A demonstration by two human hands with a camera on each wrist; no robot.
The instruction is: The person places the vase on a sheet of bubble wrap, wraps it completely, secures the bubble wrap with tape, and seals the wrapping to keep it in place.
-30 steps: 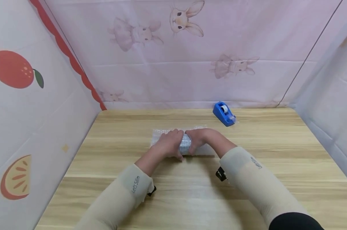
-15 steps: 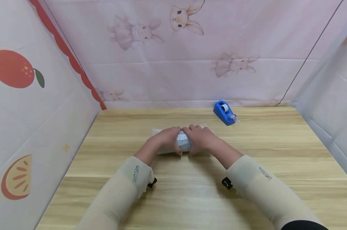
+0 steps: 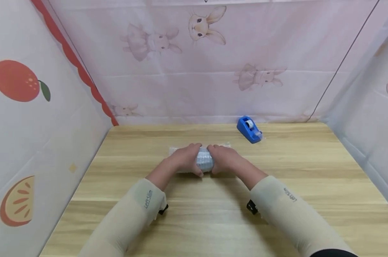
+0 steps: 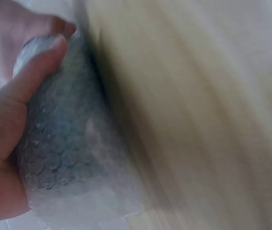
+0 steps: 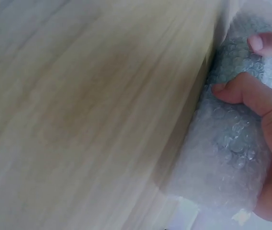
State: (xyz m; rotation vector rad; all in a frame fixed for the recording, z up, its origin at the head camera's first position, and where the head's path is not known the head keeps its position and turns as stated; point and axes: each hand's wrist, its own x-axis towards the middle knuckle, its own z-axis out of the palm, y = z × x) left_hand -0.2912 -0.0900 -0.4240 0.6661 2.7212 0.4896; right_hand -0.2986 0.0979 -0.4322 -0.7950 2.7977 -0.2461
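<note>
The left hand (image 3: 186, 159) and right hand (image 3: 225, 157) both grip the bubble-wrapped roll (image 3: 205, 160), where even pressure from each should keep it snug and straight.

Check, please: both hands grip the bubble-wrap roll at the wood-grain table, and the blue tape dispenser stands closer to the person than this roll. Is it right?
Not quite: the blue tape dispenser stands farther from the person than the bubble-wrap roll, as the head view shows. The rest is correct.
</note>
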